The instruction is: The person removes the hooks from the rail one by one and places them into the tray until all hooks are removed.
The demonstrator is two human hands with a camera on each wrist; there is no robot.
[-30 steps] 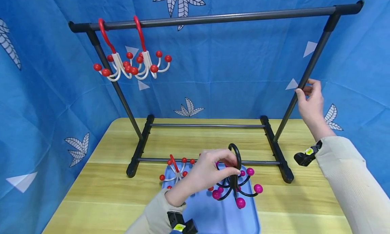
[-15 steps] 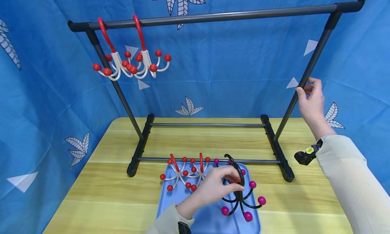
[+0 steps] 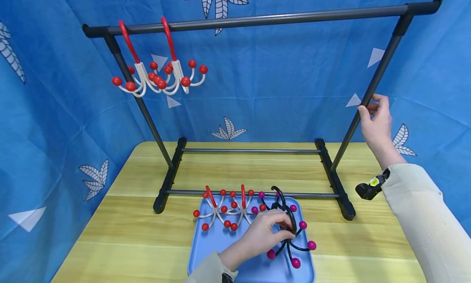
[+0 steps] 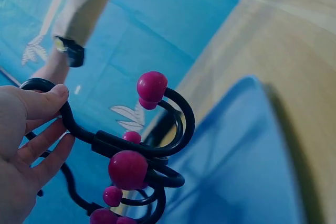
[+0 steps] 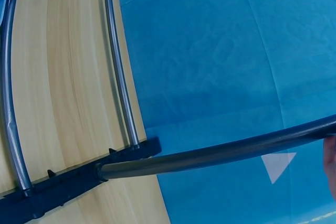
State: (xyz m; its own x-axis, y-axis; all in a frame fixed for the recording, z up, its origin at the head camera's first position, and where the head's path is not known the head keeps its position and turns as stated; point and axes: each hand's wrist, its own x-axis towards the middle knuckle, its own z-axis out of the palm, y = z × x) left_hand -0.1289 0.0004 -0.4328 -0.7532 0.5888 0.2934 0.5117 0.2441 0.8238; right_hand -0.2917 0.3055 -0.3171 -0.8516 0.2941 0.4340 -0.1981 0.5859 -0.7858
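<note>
My left hand (image 3: 263, 234) holds a black octopus hanger with magenta balls (image 4: 107, 142) by its hook, between thumb and fingers, low over the blue tray (image 3: 224, 250). Behind it another black hanger (image 3: 281, 198) lies in the tray, partly hidden. My right hand (image 3: 377, 121) grips the right post (image 3: 379, 72) of a dark metal rack; only a sliver of that hand shows in the right wrist view. Two red-and-white hangers (image 3: 142, 76) (image 3: 178, 76) hang by red hooks near the left end of the rack's top bar (image 3: 287, 18).
Two more red-and-white hangers (image 3: 214, 209) (image 3: 243, 209) lie side by side at the tray's far left. The rack's front lower bar (image 3: 316, 196) runs along the tray's far edge. Blue patterned cloth (image 3: 287, 70) hangs behind the wooden table (image 3: 121, 230).
My left hand has lowered the black hanger toward the tray, moving slightly right and nearer to me. The lying hangers have come into clearer view. My right hand keeps its grip on the post.
</note>
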